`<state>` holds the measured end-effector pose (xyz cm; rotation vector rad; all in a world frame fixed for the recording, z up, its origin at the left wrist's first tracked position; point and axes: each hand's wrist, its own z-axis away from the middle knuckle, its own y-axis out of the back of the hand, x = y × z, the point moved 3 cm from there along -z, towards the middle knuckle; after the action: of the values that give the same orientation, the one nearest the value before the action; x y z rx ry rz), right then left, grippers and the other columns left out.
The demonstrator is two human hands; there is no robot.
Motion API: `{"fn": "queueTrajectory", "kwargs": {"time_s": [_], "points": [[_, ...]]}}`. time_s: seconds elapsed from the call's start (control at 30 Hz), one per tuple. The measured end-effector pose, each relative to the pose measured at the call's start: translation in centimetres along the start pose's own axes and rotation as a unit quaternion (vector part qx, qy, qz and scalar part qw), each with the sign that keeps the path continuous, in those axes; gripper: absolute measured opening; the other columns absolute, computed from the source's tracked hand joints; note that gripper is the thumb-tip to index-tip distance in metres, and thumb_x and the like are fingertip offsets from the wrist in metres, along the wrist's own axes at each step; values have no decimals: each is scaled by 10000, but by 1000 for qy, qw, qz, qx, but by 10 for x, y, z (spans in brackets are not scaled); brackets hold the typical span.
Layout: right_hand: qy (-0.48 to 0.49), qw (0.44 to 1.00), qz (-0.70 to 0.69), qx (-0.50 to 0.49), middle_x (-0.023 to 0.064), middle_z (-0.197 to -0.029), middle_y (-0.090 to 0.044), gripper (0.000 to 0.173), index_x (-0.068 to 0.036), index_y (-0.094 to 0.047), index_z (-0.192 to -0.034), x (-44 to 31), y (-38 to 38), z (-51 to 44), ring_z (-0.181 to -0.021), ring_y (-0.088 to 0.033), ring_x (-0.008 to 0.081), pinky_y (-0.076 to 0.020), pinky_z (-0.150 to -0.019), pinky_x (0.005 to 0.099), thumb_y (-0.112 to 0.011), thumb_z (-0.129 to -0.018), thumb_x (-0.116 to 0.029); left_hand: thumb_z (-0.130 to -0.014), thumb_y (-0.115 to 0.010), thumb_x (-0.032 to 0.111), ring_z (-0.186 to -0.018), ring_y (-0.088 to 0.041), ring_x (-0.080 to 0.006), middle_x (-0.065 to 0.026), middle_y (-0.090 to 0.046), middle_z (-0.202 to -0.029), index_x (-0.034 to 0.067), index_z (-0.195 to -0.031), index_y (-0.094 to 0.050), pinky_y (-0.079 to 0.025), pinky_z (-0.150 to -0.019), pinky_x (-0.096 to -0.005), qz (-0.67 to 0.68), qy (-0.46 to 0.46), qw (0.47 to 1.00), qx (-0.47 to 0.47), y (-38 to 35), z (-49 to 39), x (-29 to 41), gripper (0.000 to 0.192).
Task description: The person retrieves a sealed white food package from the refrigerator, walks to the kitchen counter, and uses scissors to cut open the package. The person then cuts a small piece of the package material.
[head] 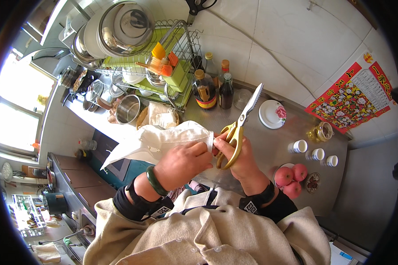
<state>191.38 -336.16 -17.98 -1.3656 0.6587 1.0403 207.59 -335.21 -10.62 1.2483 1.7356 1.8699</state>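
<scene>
A thin white cloth [167, 140], perhaps a drawstring bag, hangs out to the left from my left hand [185, 162], which grips its near edge. Kitchen scissors [239, 129] with gold-coloured handles rest in my right hand [242, 160]. Their silver blades, one edge serrated, look closed together and point up and away. My right thumb and fingertips also meet the hemmed end of the cloth. Both hands are close together in front of my body, above the steel counter [199, 119]. Part of the left fingers is hidden behind the cloth.
Sauce bottles [204, 94] and a wire dish rack [159, 36] stand at the back. A flowered plate [267, 116], three white cups [300, 146], a glass jar [325, 131] and apples [284, 176] are to the right. A steel pot [127, 109] and a basket [141, 117] lie left.
</scene>
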Motion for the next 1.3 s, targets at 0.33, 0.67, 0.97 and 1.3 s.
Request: {"fn": "queueTrajectory", "kwargs": {"time_s": [0.33, 0.67, 0.97, 1.3], "points": [[43, 996, 65, 41, 12, -813, -629, 70, -26, -628, -871, 11, 3, -8, -709, -583, 87, -471, -645, 244, -695, -879, -47, -931, -640, 84, -781, -582, -414, -174, -548, -797, 21, -882, -501, -462, -666, -455, 187, 126, 971, 79, 23, -4, -7, 161], [40, 999, 22, 22, 22, -838, -629, 75, -23, -648, -869, 10, 0, -6, -735, -592, 95, -469, -664, 245, -720, -863, -42, -884, -612, 70, -788, -630, -344, -125, -608, -829, 56, -982, -535, -509, -676, -434, -16, 117, 987, 111, 14, -18, 0, 125], [94, 993, 77, 14, 52, -761, -669, 105, 23, -673, -853, 4, 1, -8, -662, -632, 113, -494, -597, 262, -720, -864, -70, -829, -655, 103, -769, -642, -318, -97, -593, -805, 65, -929, -512, -520, -672, -432, -96, 111, 988, 53, 4, -28, 3, 179], [16, 999, -1, 37, 37, -848, -632, 78, -21, -637, -880, 11, 2, -7, -743, -616, 113, -492, -664, 256, -714, -870, -21, -810, -650, 85, -737, -641, -367, -159, -629, -804, 45, -949, -578, -513, -664, -428, 158, 230, 955, 101, 31, -19, -19, 162]]}}
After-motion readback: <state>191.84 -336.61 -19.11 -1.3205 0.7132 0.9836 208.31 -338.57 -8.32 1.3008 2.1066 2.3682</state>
